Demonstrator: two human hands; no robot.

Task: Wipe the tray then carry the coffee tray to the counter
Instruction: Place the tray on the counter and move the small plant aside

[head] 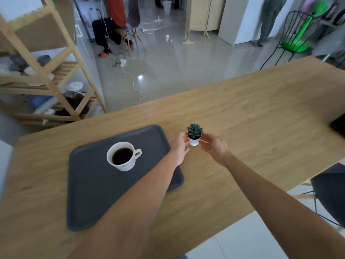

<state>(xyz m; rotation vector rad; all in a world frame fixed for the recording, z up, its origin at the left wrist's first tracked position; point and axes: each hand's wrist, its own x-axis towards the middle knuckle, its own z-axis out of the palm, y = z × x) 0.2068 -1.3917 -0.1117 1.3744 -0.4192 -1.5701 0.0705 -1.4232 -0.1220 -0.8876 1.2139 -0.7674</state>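
Note:
A dark grey tray (pixel 89 187) lies on the wooden table (pixel 252 116) at the left. On it stands a white cup (pixel 123 156) full of black coffee, handle to the right. Just right of the tray's far corner is a small succulent in a white pot (pixel 194 136). My left hand (pixel 180 148) touches the pot's left side and my right hand (pixel 213 146) its right side, fingers spread around it. The pot appears to rest on the table. No cloth is in view.
A wooden shelf rack (pixel 56 77) with dishes stands at the left. A dark object (pixel 338 126) lies at the table's right edge. A dark chair (pixel 330 191) is at the right. A person sits on a chair (pixel 128 32) across the glossy floor, with cables trailing.

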